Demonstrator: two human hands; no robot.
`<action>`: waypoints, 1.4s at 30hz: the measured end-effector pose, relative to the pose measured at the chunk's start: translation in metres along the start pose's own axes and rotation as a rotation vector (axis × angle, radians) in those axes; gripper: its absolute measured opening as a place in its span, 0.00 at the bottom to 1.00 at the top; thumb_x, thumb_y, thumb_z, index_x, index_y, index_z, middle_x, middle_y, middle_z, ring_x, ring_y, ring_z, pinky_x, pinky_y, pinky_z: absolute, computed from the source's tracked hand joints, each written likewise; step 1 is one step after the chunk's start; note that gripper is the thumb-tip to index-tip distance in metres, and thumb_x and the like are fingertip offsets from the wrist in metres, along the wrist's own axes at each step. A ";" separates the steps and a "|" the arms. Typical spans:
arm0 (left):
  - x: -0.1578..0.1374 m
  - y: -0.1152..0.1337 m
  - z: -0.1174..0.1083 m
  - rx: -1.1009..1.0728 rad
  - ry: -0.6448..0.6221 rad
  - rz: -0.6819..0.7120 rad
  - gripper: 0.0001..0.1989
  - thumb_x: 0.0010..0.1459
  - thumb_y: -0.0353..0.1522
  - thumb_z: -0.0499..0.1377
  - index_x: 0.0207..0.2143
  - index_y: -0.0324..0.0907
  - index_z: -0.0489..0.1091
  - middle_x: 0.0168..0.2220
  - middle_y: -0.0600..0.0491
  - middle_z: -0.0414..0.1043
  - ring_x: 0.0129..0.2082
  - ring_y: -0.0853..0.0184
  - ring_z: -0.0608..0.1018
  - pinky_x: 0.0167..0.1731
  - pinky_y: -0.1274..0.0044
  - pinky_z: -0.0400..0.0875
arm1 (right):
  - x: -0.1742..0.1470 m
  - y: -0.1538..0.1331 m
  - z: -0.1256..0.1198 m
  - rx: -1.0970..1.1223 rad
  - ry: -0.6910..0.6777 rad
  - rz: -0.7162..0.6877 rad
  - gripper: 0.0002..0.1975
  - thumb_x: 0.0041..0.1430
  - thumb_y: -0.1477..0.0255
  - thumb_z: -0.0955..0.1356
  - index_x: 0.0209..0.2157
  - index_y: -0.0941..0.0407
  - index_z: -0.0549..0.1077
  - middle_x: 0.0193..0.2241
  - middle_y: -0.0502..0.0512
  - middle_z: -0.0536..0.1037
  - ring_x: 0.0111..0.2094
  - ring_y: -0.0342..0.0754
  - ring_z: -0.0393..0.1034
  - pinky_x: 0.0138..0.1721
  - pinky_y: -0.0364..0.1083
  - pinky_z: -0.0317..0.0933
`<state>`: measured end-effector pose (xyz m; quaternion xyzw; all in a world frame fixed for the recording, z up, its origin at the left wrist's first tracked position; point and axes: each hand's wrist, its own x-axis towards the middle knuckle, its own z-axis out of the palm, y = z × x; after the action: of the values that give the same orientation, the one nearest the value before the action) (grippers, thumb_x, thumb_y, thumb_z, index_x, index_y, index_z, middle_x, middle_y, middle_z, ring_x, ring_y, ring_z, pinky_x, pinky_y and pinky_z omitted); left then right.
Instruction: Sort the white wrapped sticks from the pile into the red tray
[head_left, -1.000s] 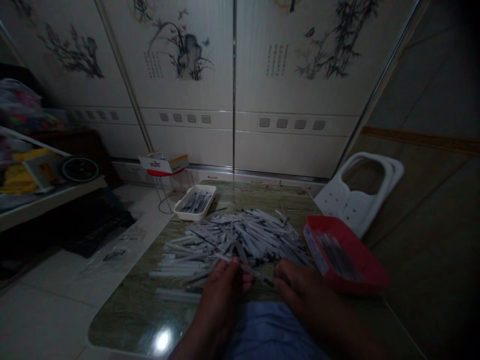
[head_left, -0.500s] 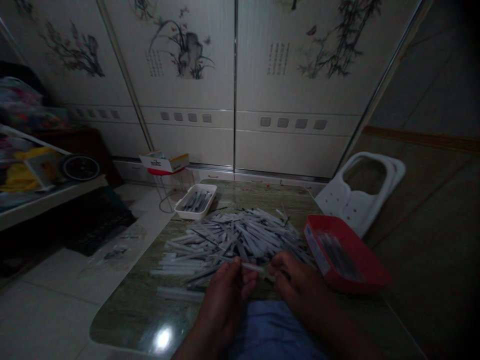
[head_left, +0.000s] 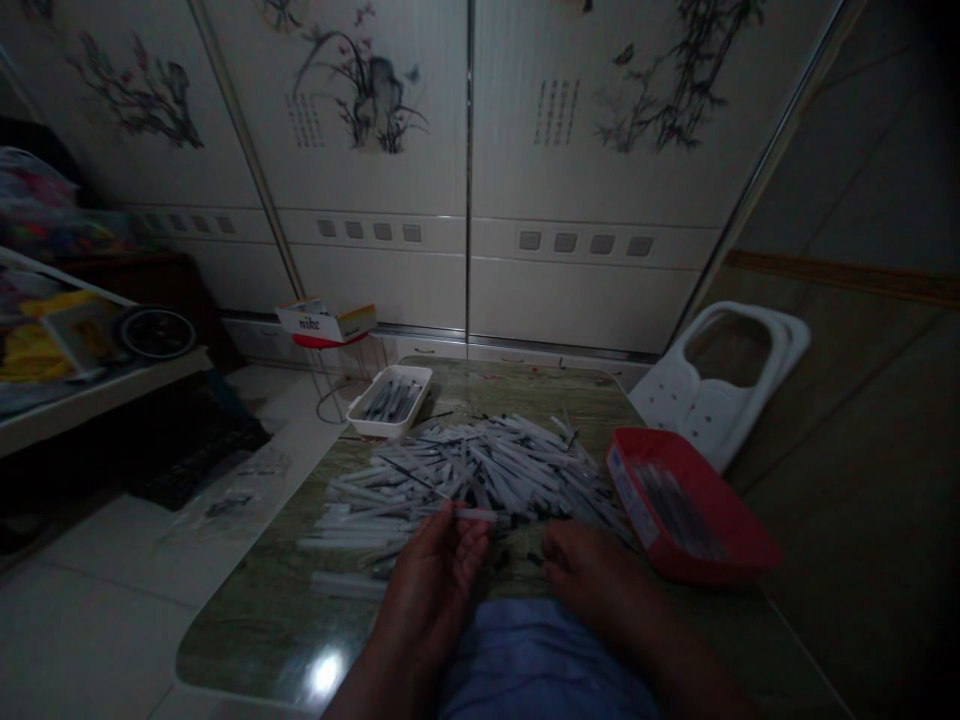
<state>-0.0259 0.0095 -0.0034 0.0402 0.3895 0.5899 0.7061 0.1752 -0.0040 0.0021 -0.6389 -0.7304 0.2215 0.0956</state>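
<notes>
My left hand (head_left: pixel 442 560) pinches a slim, pale, pen-like tube (head_left: pixel 475 514) between thumb and fingers, its free end pointing right. My right hand (head_left: pixel 581 560) is apart from it, low over the table, its fingers curled together; what they hold, if anything, is hidden. A small black piece (head_left: pixel 535 558) shows right beside its fingertips, and another dark piece (head_left: pixel 501 562) lies between the hands. Just beyond both hands spreads a large pile of whitish pen-like tubes (head_left: pixel 510 465), some with dark ends.
A white tray (head_left: pixel 379 432) with dark slim sticks stands at the table's (head_left: pixel 247 620) far left. To the right is a red bin (head_left: pixel 739 520) holding a bundle of similar sticks. Behind it leans a white folding chair (head_left: pixel 712 390). A stool bears a box (head_left: pixel 322 322).
My left hand has moved slightly left with the tube. My right hand has dropped a little, and the gap between the tube and its fingers has widened.
</notes>
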 end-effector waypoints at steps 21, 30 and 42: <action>-0.003 -0.013 -0.003 0.186 -0.132 0.049 0.06 0.61 0.32 0.63 0.39 0.39 0.71 0.32 0.49 0.78 0.30 0.68 0.81 0.33 0.77 0.77 | -0.018 -0.027 -0.026 0.319 0.147 -0.129 0.04 0.62 0.73 0.66 0.35 0.54 0.73 0.31 0.49 0.78 0.33 0.47 0.72 0.32 0.44 0.56; -0.005 -0.017 -0.001 0.248 -0.157 0.063 0.08 0.60 0.34 0.64 0.37 0.39 0.70 0.32 0.50 0.78 0.30 0.68 0.80 0.34 0.77 0.76 | -0.020 -0.026 -0.022 0.308 0.157 -0.154 0.03 0.62 0.74 0.66 0.35 0.53 0.73 0.31 0.48 0.77 0.33 0.46 0.72 0.32 0.44 0.56; -0.008 -0.018 -0.001 0.257 -0.174 0.064 0.11 0.57 0.35 0.67 0.37 0.40 0.70 0.32 0.51 0.76 0.30 0.68 0.80 0.33 0.77 0.76 | -0.020 -0.027 -0.020 0.297 0.155 -0.180 0.04 0.62 0.75 0.66 0.35 0.53 0.72 0.31 0.48 0.77 0.33 0.46 0.71 0.32 0.44 0.56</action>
<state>-0.0121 -0.0032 -0.0096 0.1934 0.3977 0.5518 0.7071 0.1623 -0.0218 0.0346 -0.5651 -0.7344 0.2675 0.2642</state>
